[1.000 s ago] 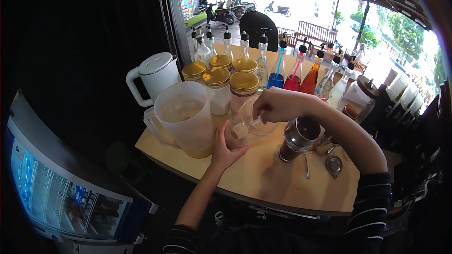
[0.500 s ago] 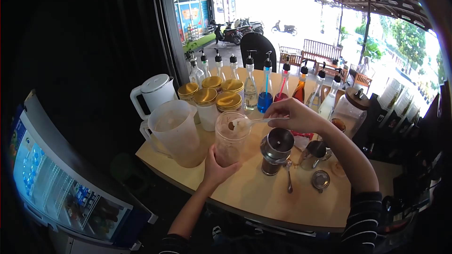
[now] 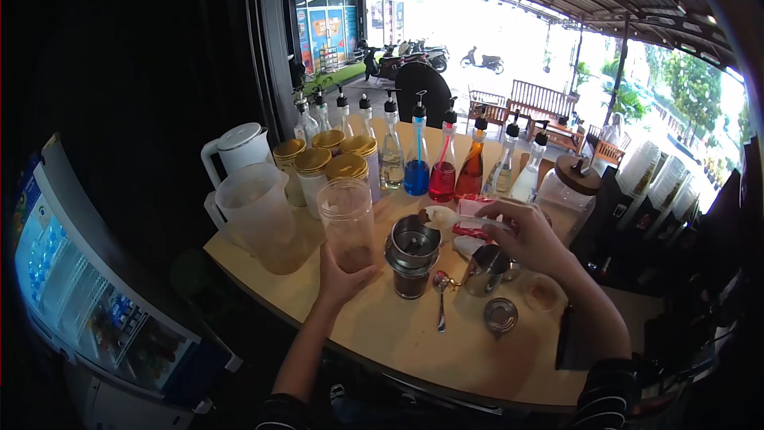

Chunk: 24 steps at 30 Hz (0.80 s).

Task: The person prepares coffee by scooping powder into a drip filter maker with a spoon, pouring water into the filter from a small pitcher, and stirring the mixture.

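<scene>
My left hand (image 3: 341,280) is wrapped around a tall clear jar (image 3: 347,215) with some brown powder low inside. Between the fingers of my right hand (image 3: 529,237) is a white plastic spoon (image 3: 461,220), its bowl carrying brown powder beside the rim of a metal drip coffee filter (image 3: 415,240). That filter sits on a glass (image 3: 411,283). To its right lie a small metal spoon (image 3: 441,302), a round metal lid (image 3: 500,315) and a steel cup (image 3: 482,272). A red and white packet (image 3: 474,213) is partly hidden behind my right hand.
A cloudy plastic pitcher (image 3: 256,211) and a white kettle (image 3: 243,150) stand at the left, near several gold-lidded jars (image 3: 313,162). Pump bottles (image 3: 416,177) line the back. A wood-lidded jar (image 3: 570,188) and stacked cups (image 3: 637,169) are at the right; a lit fridge (image 3: 83,295) stands lower left.
My right hand has lifted the plastic spoon out of the jar's mouth and carried it right, to the drip filter. My left hand still holds the jar. The view has shifted slightly.
</scene>
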### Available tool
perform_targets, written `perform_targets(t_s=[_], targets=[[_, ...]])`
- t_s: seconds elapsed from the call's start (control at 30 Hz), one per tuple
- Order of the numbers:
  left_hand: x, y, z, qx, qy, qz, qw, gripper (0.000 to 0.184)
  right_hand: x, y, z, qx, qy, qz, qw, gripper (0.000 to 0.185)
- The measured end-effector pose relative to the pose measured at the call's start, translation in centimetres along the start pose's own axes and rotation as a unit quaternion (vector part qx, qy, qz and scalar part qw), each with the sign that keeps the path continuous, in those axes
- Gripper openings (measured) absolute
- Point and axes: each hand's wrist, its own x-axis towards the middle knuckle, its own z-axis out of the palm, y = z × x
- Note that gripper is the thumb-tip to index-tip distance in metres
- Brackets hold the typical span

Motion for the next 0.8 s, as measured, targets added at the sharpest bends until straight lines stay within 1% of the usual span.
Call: perform_targets(t_s=[0.03,0.07,0.2,0.27,0.4,0.47,0.53,0.63,0.7,0.73,0.8], targets=[[-0.1,0.4,-0.1,-0.031,-0.010,-0.006,0.999,0.093,-0.3,0.3,0.0,-0.003,-0.004,0.000,1.000,0.018],[-0.2,0.9,-0.2,-0.061,-0.020,-0.014,0.998,0.093,-0.6,0.8,0.1,-0.012,0.013,-0.012,1.000,0.018],[-0.1,0.6,-0.2,-0.071,-0.015,-0.010,0.997,0.092,-1.1,2.1,1.0,-0.034,0.050,-0.030,0.998,0.018],[-0.1,0.6,-0.2,-0.066,-0.023,-0.010,0.998,0.096,-1.2,2.3,1.5,-0.027,0.036,-0.018,0.999,0.018],[0.0,0.7,-0.2,-0.082,-0.034,-0.021,0.996,0.096,-1.1,3.1,2.4,-0.018,0.014,-0.009,1.000,0.019],[-0.1,1.0,-0.2,-0.075,-0.020,-0.024,0.997,0.090,-1.0,3.2,2.6,-0.016,0.020,-0.008,1.000,0.019],[0.0,0.9,-0.3,-0.065,-0.020,-0.025,0.997,0.090,-0.8,3.4,2.8,-0.014,0.025,-0.008,1.000,0.019],[0.0,0.8,-0.3,-0.069,-0.024,-0.026,0.997,0.089,-0.6,3.9,3.2,-0.018,0.041,-0.015,0.999,0.020],[0.0,0.9,-0.3,-0.082,-0.027,-0.029,0.996,0.089,-0.4,4.3,3.5,-0.018,0.049,-0.043,0.998,0.021],[0.1,1.1,-0.3,-0.085,-0.027,-0.034,0.995,0.090,-0.3,4.4,3.7,-0.016,0.047,-0.040,0.998,0.021],[0.1,0.7,-0.2,-0.088,-0.030,-0.041,0.995,0.090,-0.1,4.6,3.9,-0.027,0.071,-0.063,0.995,0.022]])
